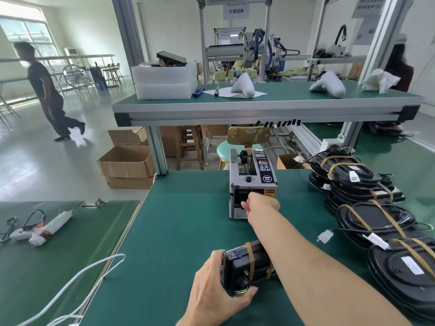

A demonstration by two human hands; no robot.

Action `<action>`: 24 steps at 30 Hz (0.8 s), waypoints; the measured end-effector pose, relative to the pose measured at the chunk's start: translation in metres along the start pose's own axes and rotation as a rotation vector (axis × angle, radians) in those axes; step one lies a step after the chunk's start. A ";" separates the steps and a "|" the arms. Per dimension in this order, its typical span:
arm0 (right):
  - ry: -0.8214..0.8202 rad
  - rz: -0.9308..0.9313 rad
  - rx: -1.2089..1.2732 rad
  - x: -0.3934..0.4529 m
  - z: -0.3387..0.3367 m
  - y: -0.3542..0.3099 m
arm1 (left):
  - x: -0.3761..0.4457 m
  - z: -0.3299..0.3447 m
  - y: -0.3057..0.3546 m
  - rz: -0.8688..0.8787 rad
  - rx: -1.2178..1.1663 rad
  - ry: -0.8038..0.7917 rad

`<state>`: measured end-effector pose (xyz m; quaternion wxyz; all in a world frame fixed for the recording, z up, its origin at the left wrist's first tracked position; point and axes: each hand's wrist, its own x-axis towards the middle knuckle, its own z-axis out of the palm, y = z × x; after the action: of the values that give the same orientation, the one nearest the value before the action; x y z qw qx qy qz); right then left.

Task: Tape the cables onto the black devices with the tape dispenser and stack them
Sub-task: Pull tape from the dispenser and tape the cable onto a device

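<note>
Black device (244,267) rests on the green desk (183,231), near edge, gripped by the left hand (219,285) around its end. Two tape strips already cross it (more may be needed). Finished devices (376,208) lie stacked at right. The right hand (259,204) reaches forward, arm extended, fingers pinched at the tape dispenser (251,184) outlet; whether tape is held cannot be determined.

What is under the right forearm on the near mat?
A black device wrapped in tan tape bands, gripped at its near end by the left hand. The right forearm covers its far end, so any cable or connector there cannot be seen.
</note>
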<state>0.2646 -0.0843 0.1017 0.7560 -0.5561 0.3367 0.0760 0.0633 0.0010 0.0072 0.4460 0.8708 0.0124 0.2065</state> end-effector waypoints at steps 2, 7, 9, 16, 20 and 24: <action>0.004 -0.001 -0.012 -0.001 0.000 -0.001 | 0.000 0.000 0.000 -0.001 0.001 0.001; -0.048 0.022 -0.091 -0.008 -0.008 -0.007 | -0.001 0.000 0.000 0.029 0.005 0.023; -0.162 0.032 -0.150 -0.017 -0.018 -0.013 | 0.000 0.001 0.000 0.039 0.007 0.030; -0.329 -0.389 -0.465 -0.043 -0.113 -0.029 | 0.000 0.002 -0.003 0.065 0.017 0.041; -0.305 -0.458 -0.482 -0.052 -0.162 -0.012 | 0.000 0.002 -0.005 0.073 0.026 0.044; -0.341 -0.405 -0.407 -0.053 -0.173 0.011 | -0.001 0.003 -0.007 0.062 0.032 0.037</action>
<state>0.1454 -0.2211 0.0981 0.6748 -0.7305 0.0660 0.0818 0.0642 0.0025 -0.0002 0.4250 0.8739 -0.0032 0.2362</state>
